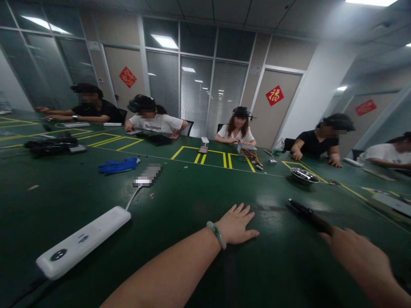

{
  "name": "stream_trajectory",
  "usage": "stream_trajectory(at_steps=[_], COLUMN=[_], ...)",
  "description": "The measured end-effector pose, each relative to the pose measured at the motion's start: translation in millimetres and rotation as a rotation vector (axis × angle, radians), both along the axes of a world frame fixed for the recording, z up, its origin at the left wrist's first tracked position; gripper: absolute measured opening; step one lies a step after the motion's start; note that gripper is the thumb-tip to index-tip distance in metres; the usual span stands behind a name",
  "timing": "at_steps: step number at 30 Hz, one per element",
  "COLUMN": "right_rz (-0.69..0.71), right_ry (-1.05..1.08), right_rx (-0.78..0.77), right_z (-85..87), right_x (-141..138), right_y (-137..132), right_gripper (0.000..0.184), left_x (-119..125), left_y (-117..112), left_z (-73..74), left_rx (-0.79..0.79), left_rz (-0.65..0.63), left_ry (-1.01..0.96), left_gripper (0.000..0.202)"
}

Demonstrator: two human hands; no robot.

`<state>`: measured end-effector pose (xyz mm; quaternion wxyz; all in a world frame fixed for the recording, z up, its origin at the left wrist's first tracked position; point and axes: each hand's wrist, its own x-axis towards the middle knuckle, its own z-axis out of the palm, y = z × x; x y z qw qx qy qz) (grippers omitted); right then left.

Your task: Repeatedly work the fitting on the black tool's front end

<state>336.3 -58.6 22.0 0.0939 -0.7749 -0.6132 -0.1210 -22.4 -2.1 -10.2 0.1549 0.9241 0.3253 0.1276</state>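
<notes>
My left hand (236,224) lies palm down on the green table (276,273), fingers spread, with nothing in it. A green and white bangle (217,235) circles that wrist. At the right, my right hand (356,252) is closed around the rear end of a long black tool that looks like an electric screwdriver (310,217). Its narrow tip points forward and left, away from me. My fingers partly hide the handle, and the hand is slightly blurred. Between the two hands there is a stretch of tabletop.
To the left lies a white power strip (85,241), its cable leading to a blurred-out phone (149,174). Beyond are a blue glove (118,165), black cables (51,144), a metal bowl (304,176) and a water bottle (277,150). Several people sit along the far side, one beside a metal box with wires (252,155).
</notes>
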Motion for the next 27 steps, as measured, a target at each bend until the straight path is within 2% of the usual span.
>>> stream_trajectory(at_steps=[1, 3, 5, 7, 8, 9, 11, 13, 15, 16, 18, 21, 24, 27], right_rz=[0.069, 0.356, 0.605, 0.845, 0.946, 1.026, 1.119, 1.146, 1.158, 1.169, 1.223, 1.415, 1.639, 1.738], right_ry=[-0.021, -0.015, 0.072, 0.165, 0.211, 0.256, 0.333, 0.356, 0.326, 0.297, 0.225, 0.073, -0.119, -0.234], right_rx=[-0.068, -0.041, -0.051, -0.103, -0.136, -0.166, -0.209, -0.227, -0.208, -0.179, -0.08, 0.085, 0.224, 0.378], right_z=[2.9, 7.9, 9.2, 5.1, 1.5, -2.5, -9.4, -12.6, -11.5, -9.8, -5.7, -1.4, -3.0, -9.0], right_x=[-33.0, -102.8, -165.7, -209.9, -223.3, -231.3, -234.4, -228.6, -223.3, -222.8, -227.2, -246.0, -274.4, -304.5], right_y=[7.7, 19.8, 26.5, 29.3, 30.0, 30.7, 32.1, 32.9, 31.1, 28.7, 20.8, 2.4, -18.5, -33.7], right_gripper=[0.044, 0.05, 0.045, 0.043, 0.043, 0.044, 0.046, 0.049, 0.053, 0.053, 0.049, 0.048, 0.048, 0.043], left_x=[0.4, 2.1, 5.3, 10.0, 12.5, 14.9, 17.8, 17.4, 14.0, 11.9, 8.6, 8.2, 10.0, 10.1], left_y=[0.0, 0.3, 1.9, 5.4, 7.8, 10.3, 15.1, 17.7, 17.7, 17.0, 15.1, 12.2, 8.2, 3.6], left_z=[-0.7, -3.9, -10.8, -22.0, -28.7, -35.8, -48.9, -57.8, -60.2, -59.0, -52.5, -37.8, -24.8, -17.7], left_rx=[0.01, 0.046, 0.114, 0.198, 0.226, 0.244, 0.246, 0.245, 0.248, 0.247, 0.24, 0.197, 0.14, 0.115], left_rz=[0.007, 0.017, 0.007, -0.006, -0.012, 0.045, 0.073, 0.062, 0.034, 0.028, 0.002, 0.062, 0.042, 0.056], left_ry=[-0.006, -0.026, -0.036, -0.022, 0.004, 0.0, 0.004, -0.008, -0.029, -0.035, -0.02, -0.012, -0.015, -0.015], left_gripper=[0.075, 0.074, 0.067, 0.058, 0.057, 0.061, 0.068, 0.077, 0.084, 0.086, 0.075, 0.059, 0.065, 0.065])
